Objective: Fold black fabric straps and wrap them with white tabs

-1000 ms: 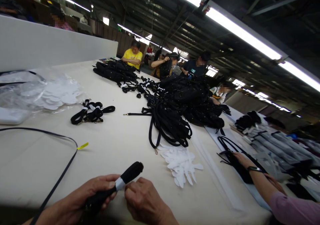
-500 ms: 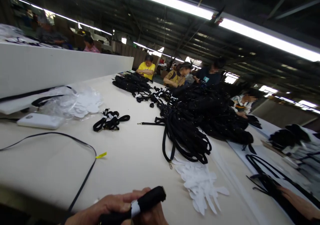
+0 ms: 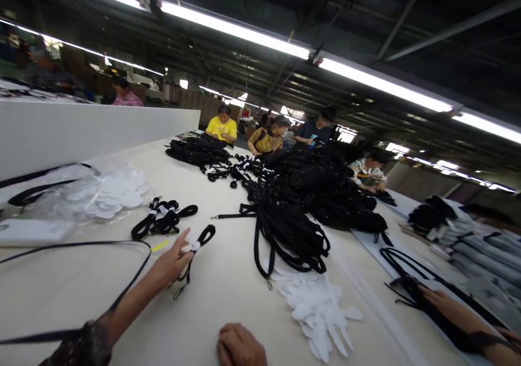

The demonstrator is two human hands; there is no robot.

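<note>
My left hand [image 3: 173, 262] is stretched out over the cream table [image 3: 220, 301], pinching a folded black strap bundle [image 3: 196, 249] by its white paper band. That bundle hangs just right of another banded strap bundle [image 3: 163, 220] lying on the table. My right hand [image 3: 240, 347] rests low at the near edge as a loose fist, with nothing visible in it. A fan of white paper bands [image 3: 315, 309] lies to its right. A big heap of loose black straps [image 3: 285, 227] sits beyond them.
A long thin black strap with a yellow tag [image 3: 134, 273] loops at left, near a plastic bag of white pieces [image 3: 101, 192] and a white power bank [image 3: 32, 231]. A neighbour's hand [image 3: 443, 306] handles straps at right. Several people sit at the far end.
My left hand has carried the banded strap bundle from the near edge out across the table toward the other bundle. My right hand has let go of it and stays near me.
</note>
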